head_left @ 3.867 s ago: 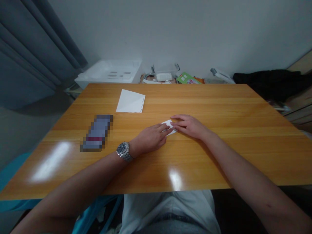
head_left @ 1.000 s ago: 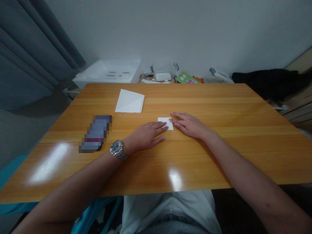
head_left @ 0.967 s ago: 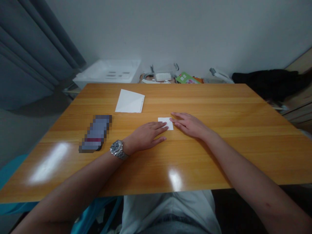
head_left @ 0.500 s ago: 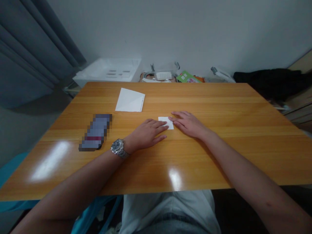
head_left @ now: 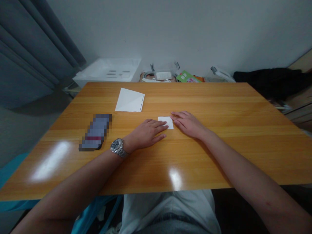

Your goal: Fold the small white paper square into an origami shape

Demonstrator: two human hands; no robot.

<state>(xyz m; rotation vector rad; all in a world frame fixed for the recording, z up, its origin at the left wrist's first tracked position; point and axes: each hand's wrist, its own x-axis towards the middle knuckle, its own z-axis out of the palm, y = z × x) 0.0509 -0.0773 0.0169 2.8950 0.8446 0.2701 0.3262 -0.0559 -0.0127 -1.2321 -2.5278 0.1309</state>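
Note:
A small folded white paper (head_left: 166,121) lies flat on the wooden table (head_left: 219,136). My left hand (head_left: 147,133), with a metal watch on its wrist, rests palm down with its fingertips on the paper's left edge. My right hand (head_left: 187,123) lies flat too, fingers stretched out and touching the paper's right edge. Neither hand grips anything.
A larger white sheet with a perforated edge (head_left: 130,100) lies farther back on the left. A dark phone (head_left: 96,132) sits left of my left hand. Behind the table are a white tray (head_left: 109,71), small clutter (head_left: 187,76) and dark cloth (head_left: 270,81).
Since 3.9 s ago the small paper has gone from tilted under my fingers to lying square and flat. In the last second both hands have barely moved.

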